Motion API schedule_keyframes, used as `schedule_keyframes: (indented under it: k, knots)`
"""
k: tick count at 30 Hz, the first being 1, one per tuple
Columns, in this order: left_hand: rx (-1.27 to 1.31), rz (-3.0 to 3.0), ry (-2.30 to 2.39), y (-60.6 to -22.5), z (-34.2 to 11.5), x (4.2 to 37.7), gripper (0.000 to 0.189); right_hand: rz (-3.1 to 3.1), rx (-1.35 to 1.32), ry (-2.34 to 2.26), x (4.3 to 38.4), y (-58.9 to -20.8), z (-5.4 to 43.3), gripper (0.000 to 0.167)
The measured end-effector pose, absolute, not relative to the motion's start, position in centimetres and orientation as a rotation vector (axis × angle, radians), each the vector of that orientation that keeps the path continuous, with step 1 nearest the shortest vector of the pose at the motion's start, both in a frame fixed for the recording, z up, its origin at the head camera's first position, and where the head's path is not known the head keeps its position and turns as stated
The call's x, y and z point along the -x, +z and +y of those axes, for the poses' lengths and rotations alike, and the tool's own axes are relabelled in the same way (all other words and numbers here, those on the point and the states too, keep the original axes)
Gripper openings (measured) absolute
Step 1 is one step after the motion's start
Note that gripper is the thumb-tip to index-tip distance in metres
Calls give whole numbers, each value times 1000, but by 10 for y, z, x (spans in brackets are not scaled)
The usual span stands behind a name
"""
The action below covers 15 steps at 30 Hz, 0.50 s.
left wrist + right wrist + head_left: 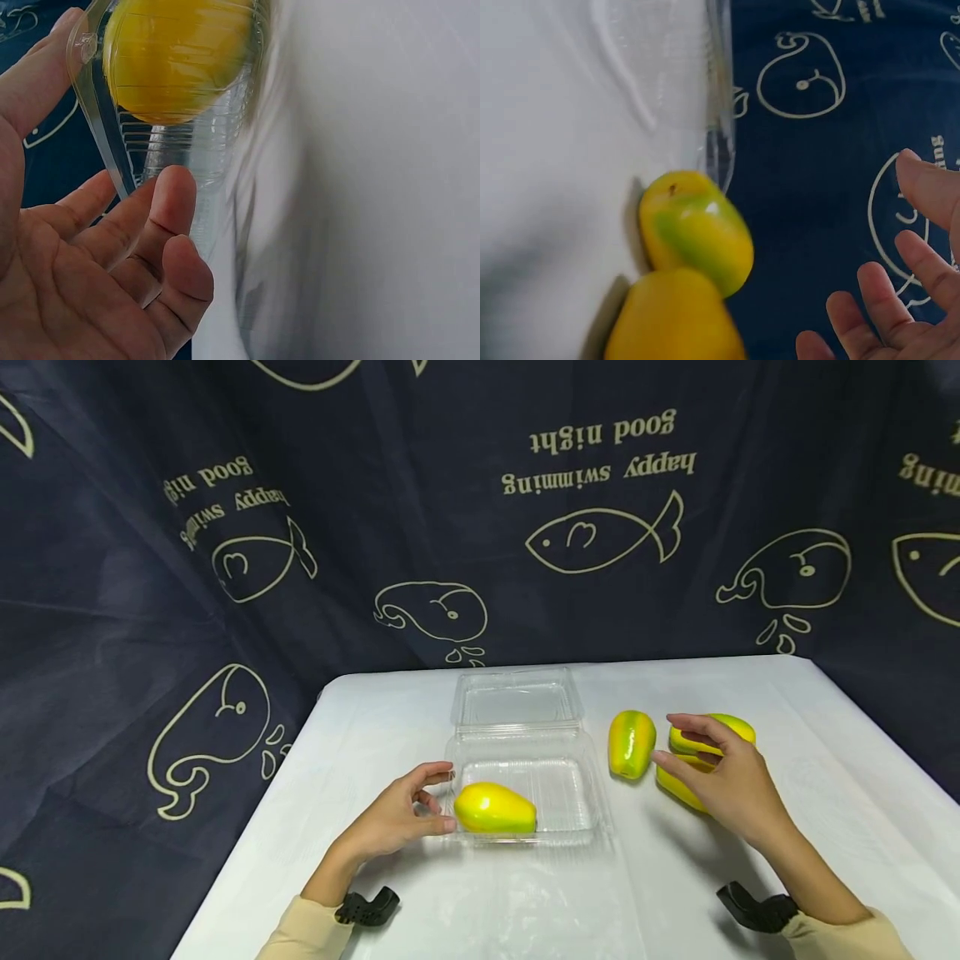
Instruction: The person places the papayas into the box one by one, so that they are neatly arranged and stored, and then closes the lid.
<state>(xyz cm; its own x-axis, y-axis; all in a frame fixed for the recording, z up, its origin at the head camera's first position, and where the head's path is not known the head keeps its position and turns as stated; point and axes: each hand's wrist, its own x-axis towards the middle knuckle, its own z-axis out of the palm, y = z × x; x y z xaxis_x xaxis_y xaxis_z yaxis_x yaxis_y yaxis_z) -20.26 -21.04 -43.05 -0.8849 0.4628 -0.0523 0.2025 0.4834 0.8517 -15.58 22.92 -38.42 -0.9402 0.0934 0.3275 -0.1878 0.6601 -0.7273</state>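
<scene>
A clear plastic clamshell box point(557, 789) lies with its lid point(517, 700) folded back. Inside its base, on the left, is a yellow-green papaya point(495, 808). My left hand point(397, 814) touches the box's left side, thumb at the near corner and fingers loosely bent; in the left wrist view the thumb lies at the rim beside the papaya point(176, 60). My right hand point(735, 777) hovers with fingers spread above two papayas, the far one point(731, 727) and the near one point(678, 789), partly hiding both. Nothing is in its grasp. Another papaya point(632, 745) lies between box and hand.
A white cloth covers the table point(540, 902). Dark blue curtains point(420, 485) with fish and whale drawings hang behind it and at both sides. Black bands point(367, 908) are worn on both wrists.
</scene>
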Motion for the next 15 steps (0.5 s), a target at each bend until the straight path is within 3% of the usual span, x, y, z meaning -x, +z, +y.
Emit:
schedule_keyframes:
  k: [15]
  knots:
    - [-578,2469,1356,-429,-210,201,83,-2493,-115,980,141,-413,280,58]
